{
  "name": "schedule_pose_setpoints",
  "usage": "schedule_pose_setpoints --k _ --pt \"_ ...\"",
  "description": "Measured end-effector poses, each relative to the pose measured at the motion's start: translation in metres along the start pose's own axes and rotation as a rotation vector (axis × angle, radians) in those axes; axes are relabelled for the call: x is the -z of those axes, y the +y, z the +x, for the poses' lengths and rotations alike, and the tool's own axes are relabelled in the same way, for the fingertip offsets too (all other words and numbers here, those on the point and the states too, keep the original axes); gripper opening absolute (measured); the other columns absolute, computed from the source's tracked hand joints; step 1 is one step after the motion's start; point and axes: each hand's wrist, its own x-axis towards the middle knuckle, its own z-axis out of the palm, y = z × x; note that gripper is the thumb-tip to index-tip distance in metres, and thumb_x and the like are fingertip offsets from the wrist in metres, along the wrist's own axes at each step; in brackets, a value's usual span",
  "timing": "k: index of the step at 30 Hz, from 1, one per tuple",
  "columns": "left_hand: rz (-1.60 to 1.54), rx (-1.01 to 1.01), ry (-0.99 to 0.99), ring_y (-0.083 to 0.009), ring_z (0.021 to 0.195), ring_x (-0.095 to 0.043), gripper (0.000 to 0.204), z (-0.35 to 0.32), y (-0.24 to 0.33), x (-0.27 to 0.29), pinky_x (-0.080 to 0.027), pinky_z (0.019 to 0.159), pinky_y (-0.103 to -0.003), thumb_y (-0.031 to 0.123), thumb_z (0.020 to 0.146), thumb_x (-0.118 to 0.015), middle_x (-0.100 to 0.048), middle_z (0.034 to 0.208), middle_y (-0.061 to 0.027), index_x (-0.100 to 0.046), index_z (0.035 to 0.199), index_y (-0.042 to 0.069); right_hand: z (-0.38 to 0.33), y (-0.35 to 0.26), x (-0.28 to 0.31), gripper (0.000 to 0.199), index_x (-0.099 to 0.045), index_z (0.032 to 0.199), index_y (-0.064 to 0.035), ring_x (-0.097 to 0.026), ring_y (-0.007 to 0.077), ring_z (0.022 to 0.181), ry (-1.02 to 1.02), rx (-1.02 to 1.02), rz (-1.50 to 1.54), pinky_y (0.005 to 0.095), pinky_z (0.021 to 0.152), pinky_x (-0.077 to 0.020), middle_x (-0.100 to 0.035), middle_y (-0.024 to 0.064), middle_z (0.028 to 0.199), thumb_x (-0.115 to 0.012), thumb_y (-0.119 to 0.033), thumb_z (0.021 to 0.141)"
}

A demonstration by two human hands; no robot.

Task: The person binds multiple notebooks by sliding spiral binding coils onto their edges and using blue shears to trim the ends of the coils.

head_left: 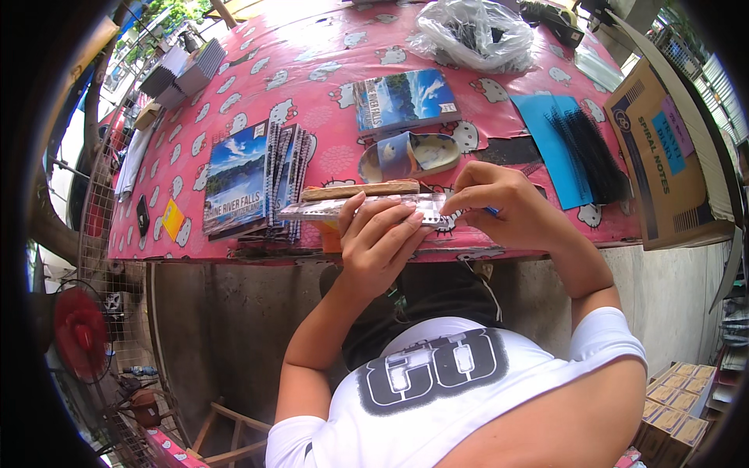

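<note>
Both hands close on one thing at the near edge of the table [312, 47]. The left hand [380, 242] lays its fingers flat over a thin, see-through strip [355, 207], long and narrow with a punched or ridged edge, pressing it down from above. The right hand [503, 204] pinches the strip's right end between thumb and fingertips; a bit of blue shows under its fingers, too hidden to identify. The strip lies crosswise, just in front of a flat wooden bar [360, 189] that runs parallel and touches it.

The table wears a pink plastic cloth printed with white cartoon cats, glossy and torn in dark patches near the edge. Just behind the bar lies a sandal [409, 154] with a blue strap. To the left, a fanned stack of spiral-bound notebooks [250, 178] with landscape covers; another such notebook [404, 100] lies beyond the sandal. On the right, a blue sheet [550, 144] carries black plastic binding combs [591, 148], beside an open cardboard box [663, 160]. A crumpled clear bag [472, 33] sits at the far edge.

Below is a bare concrete floor, with a red fan [78, 331] at the left.
</note>
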Motion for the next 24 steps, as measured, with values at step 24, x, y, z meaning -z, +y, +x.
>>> schedule_pose_setpoints --k 24 --pt "0.02 0.138 0.078 -0.0138 0.08 -0.06 0.017 0.035 0.001 -0.007 -0.034 0.087 -0.032 0.012 0.067 -0.08 -0.069 0.083 0.0007 -0.073 0.083 0.01 0.006 0.003 -0.012 0.021 -0.064 0.099 -0.0026 -0.057 0.0157 0.069 0.218 -0.098 -0.02 0.0287 0.063 -0.0463 -0.056 0.0058 0.084 -0.069 -0.003 0.079"
